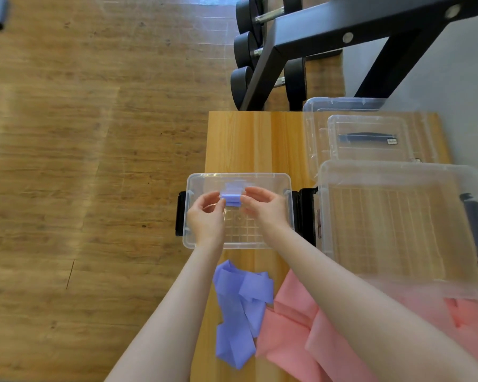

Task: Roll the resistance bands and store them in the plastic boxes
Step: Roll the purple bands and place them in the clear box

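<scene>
At frame centre our left hand [206,213] and right hand [262,206] pinch the ends of a small roll of purple resistance band [231,200] over the small clear plastic box [239,176] on the wooden bench [254,139], likely so it drops straight in without unrolling

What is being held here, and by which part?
Both hands, left and right, pinch the rolled end of the purple resistance band, one at each side, above the small clear box.

Two clear plastic boxes [239,238] [398,216], two clear flat lids [369,139] [315,128], one purple stretchy band [238,312], one pink stretchy band [290,334], three black round dumbbells [242,81] [244,48] [247,12].
</scene>
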